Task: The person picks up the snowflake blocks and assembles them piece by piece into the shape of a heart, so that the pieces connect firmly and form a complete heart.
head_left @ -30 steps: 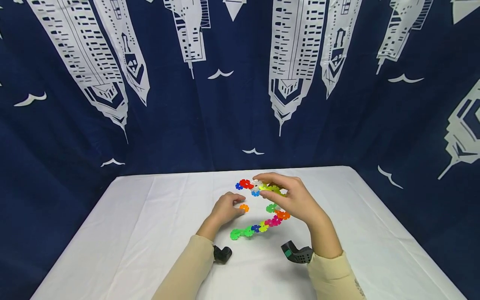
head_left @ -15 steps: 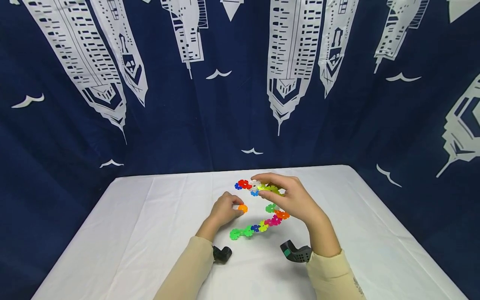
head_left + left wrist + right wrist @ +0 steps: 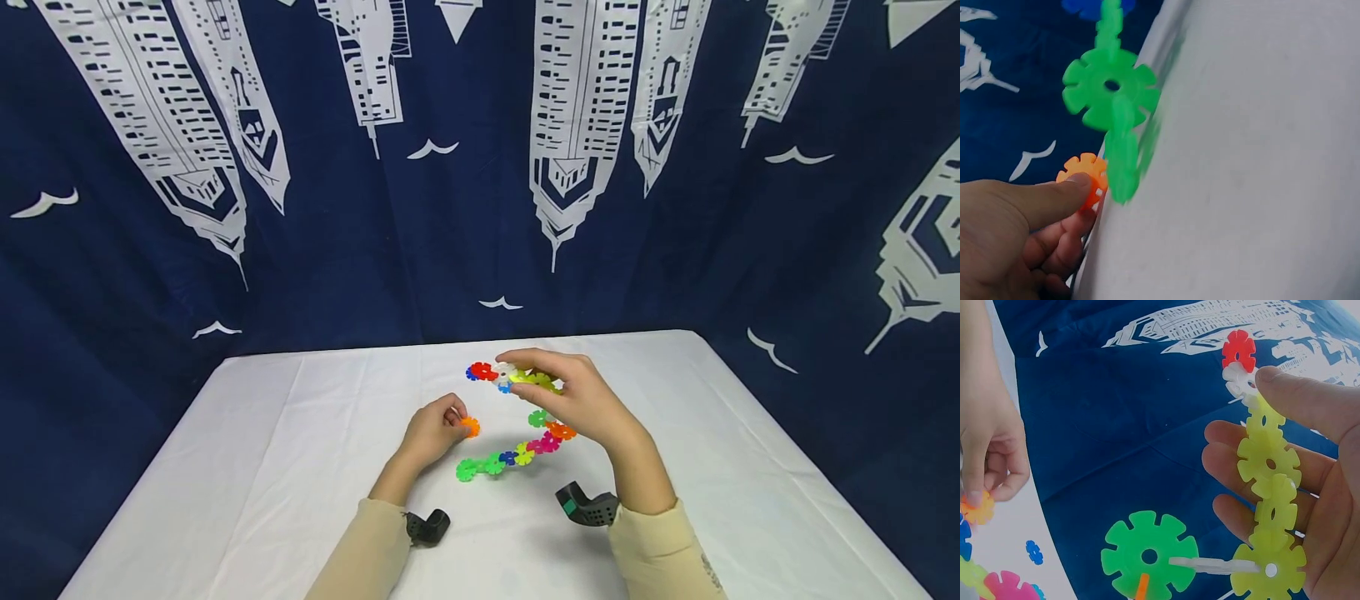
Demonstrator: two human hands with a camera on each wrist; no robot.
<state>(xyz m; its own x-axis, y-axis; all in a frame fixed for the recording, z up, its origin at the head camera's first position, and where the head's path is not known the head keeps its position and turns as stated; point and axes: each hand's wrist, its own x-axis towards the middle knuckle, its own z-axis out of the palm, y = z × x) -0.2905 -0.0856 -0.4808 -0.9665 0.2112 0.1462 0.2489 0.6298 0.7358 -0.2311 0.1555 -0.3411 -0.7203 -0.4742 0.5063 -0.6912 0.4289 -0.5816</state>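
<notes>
My left hand (image 3: 431, 435) pinches an orange notched plastic disc (image 3: 471, 427) between thumb and fingers, just above the white tabletop. In the left wrist view the thumb (image 3: 1063, 197) covers part of that disc. My right hand (image 3: 577, 396) holds up a curved chain of interlocked notched discs, its thumb at the white disc (image 3: 1238, 378) and its fingers behind the yellow-green discs (image 3: 1269, 462). A red disc (image 3: 482, 372) sits beyond the white one. From the hand the chain bends round through orange and pink discs to green discs (image 3: 467, 471) at its near end.
A white cloth (image 3: 285, 500) covers the table, with a dark blue printed curtain (image 3: 375, 250) behind it. One small blue disc (image 3: 1034, 552) shows against the white cloth in the right wrist view. Each wrist wears a black camera, such as the left one (image 3: 429, 528).
My left hand has closed on the orange disc and drawn it left and slightly nearer. The right hand keeps its hold on the chain, almost unmoved.
</notes>
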